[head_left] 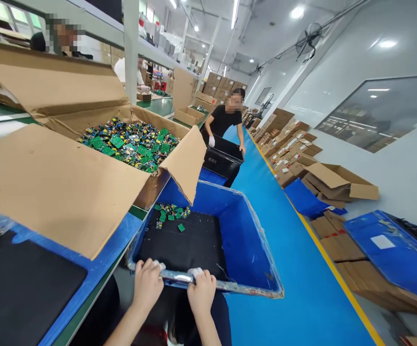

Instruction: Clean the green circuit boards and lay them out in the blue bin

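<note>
My left hand (146, 284) and my right hand (201, 290) both grip the near metal rim of a large blue bin (246, 240). White fingertip covers show on both hands. The bin has a black mat on its floor, with a few green circuit boards (168, 213) lying at its far left corner. To the left, an open cardboard box (64, 178) on the bench is heaped with green circuit boards (132, 142); its front flap hangs out over the bin's left side.
A person in a black shirt (225, 120) stands farther down the blue aisle at a black crate (222, 158). Cardboard boxes (295, 154) and blue panels (392, 250) line the right wall. Other people sit behind the bench at the left.
</note>
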A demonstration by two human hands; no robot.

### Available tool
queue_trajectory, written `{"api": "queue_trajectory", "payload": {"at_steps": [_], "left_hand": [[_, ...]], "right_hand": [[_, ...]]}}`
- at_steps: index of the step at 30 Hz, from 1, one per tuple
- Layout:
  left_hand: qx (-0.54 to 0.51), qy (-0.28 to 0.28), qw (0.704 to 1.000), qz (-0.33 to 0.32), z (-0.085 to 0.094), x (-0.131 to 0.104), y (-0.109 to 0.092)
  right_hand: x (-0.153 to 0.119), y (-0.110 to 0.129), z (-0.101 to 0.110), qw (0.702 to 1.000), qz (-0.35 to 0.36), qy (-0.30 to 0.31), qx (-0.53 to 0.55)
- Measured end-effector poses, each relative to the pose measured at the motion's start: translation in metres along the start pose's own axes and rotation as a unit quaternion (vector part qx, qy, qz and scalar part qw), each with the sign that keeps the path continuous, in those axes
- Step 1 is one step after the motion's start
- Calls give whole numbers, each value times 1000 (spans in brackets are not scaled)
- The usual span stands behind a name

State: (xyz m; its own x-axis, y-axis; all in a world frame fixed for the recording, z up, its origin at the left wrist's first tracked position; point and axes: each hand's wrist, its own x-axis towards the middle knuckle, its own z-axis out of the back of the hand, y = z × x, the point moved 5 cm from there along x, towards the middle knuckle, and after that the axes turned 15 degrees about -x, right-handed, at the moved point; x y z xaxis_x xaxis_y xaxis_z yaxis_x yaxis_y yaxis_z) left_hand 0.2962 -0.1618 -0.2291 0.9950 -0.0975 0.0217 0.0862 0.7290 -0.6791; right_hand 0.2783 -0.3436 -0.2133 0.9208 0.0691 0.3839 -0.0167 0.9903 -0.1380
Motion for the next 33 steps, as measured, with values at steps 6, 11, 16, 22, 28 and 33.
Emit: {"api": "queue_trajectory", "payload": {"at_steps": [6, 11, 16, 22, 28, 33], "left_hand": [[-26, -9, 999, -20, -29, -65, -22], [-30, 7, 997, -69, -37, -95, -45], [-28, 44, 994, -92, -25, -101, -48], [-38, 75, 995, -46, -9, -94, -47], [-31, 132, 990, 26, -7, -59, -43], [33, 141, 986, 78, -9, 18, -50]], "right_hand": [[-40, -29, 13, 998, 9, -40, 45], [-62, -47, 15, 996, 22, -51, 64], [-67, -49, 9, 995, 33, -55, 71], [-64, -48, 9, 993, 51, -81, 68], [-64, -48, 3, 991, 34, -111, 67], [-65, -48, 9, 986, 29, -145, 81]]}}
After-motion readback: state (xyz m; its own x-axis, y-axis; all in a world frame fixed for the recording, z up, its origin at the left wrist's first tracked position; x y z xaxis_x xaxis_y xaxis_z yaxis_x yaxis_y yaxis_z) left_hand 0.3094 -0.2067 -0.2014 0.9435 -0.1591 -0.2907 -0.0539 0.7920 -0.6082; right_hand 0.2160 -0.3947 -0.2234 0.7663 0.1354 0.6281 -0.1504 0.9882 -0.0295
